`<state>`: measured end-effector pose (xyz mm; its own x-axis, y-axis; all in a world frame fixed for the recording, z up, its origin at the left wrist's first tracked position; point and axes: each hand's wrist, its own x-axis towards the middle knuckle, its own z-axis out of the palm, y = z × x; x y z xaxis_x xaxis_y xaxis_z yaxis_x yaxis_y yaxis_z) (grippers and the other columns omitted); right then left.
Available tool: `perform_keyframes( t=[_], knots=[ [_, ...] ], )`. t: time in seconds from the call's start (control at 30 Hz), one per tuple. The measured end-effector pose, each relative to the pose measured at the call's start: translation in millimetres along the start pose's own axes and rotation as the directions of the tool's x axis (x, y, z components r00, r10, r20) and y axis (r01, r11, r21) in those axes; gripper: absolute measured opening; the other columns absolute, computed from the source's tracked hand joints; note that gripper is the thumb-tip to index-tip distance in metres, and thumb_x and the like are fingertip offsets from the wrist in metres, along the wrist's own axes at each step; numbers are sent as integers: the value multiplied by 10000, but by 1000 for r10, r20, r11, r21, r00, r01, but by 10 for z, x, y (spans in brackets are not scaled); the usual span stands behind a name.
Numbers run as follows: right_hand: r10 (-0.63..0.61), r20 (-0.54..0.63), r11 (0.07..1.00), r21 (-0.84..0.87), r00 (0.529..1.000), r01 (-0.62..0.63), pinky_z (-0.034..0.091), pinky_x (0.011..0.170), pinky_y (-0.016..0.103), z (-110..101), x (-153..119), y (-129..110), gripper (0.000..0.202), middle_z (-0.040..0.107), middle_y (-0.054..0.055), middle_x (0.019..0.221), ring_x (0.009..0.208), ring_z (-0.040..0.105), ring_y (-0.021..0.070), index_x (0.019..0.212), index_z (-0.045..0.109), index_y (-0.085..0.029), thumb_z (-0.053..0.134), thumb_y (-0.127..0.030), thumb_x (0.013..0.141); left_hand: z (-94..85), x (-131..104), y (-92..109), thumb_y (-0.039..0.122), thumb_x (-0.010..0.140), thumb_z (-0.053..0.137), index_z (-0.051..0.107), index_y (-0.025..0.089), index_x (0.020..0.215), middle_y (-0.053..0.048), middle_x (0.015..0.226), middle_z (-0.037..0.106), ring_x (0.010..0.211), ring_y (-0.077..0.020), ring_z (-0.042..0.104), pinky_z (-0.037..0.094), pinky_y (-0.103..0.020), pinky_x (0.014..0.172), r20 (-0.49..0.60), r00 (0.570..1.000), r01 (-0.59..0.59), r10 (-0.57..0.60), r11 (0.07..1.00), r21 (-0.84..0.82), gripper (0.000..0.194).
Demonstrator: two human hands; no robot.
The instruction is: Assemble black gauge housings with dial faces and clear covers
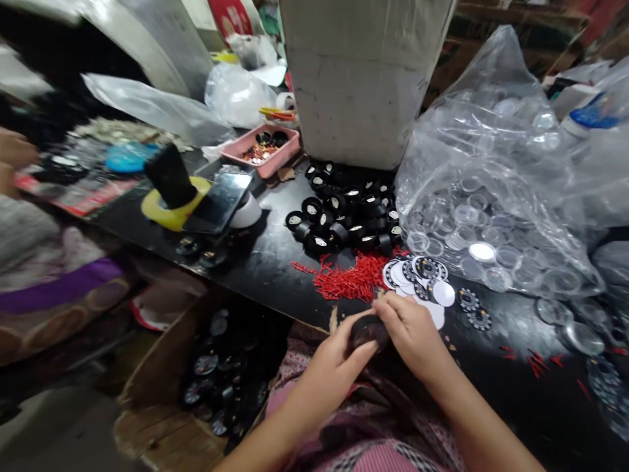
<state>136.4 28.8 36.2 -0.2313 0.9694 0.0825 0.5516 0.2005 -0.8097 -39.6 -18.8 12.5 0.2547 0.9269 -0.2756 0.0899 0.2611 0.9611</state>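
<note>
Over my lap, at the table's front edge, my left hand [341, 357] and my right hand [405, 328] are closed round a dark round piece [366, 331], which looks like a black watch case. My fingers cover much of it, and its face is hard to make out. Just beyond my hands lies a heap of thin red plastic pieces, like watch hands [351, 278]. White and black printed dial discs [427, 270] overlap one another to the right of it. Farther back, several black watch cases with curved bands [339, 216] are piled together.
A clear plastic bag [491, 177] of transparent round covers [496, 255] stands at the right. A cardboard box [157, 400] with dark watches is below left. On the table are a phone [219, 203], yellow tape [167, 213] and a pink tray [275, 160]. Another person's hand [17, 151] shows far left.
</note>
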Motion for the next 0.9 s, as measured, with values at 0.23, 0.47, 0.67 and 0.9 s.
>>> perform_keyframes(
  t=[0.23, 0.47, 0.67, 0.9],
  knots=[
    [95, 121, 992, 67, 988, -104, 435, 724, 323, -54, -52, 25, 268, 680, 20, 814, 778, 620, 191, 854, 620, -221, 448, -391, 971, -1006, -531, -411, 406, 820, 660, 564, 248, 1326, -125, 1490, 494, 1393, -347, 418, 269, -584, 1159, -462, 855, 143, 235, 749, 647, 538],
    [15, 274, 1000, 22, 962, -22, 432, 729, 330, 48, -31, -102, 262, 679, 23, 816, 784, 609, 191, 811, 604, -217, 446, -344, 976, -1319, 999, 316, 353, 917, 511, 572, 158, 1278, -146, 1331, 632, 1180, -244, 627, 457, -389, 1039, -528, 763, 15, 373, 806, 592, 415],
    [33, 259, 999, 8, 965, -37, 450, 738, 309, -53, -188, -36, 228, 695, 37, 857, 808, 619, 174, 826, 629, -204, 469, -286, 967, -1448, 1551, 328, 195, 707, 766, 645, 155, 922, -73, 922, 738, 935, -276, 703, 513, -439, 939, -610, 751, 43, 254, 903, 428, 249],
    [266, -176, 893, -324, 948, -311, 467, 804, 413, -568, -220, 503, 272, 646, 112, 1065, 877, 617, 229, 1110, 651, -190, 555, -335, 901, -1015, 1040, 406, 195, 926, 560, 458, 283, 1171, 153, 980, 674, 1021, -91, 665, 500, -300, 942, -637, 738, -311, 222, 950, -28, 280]
  ],
)
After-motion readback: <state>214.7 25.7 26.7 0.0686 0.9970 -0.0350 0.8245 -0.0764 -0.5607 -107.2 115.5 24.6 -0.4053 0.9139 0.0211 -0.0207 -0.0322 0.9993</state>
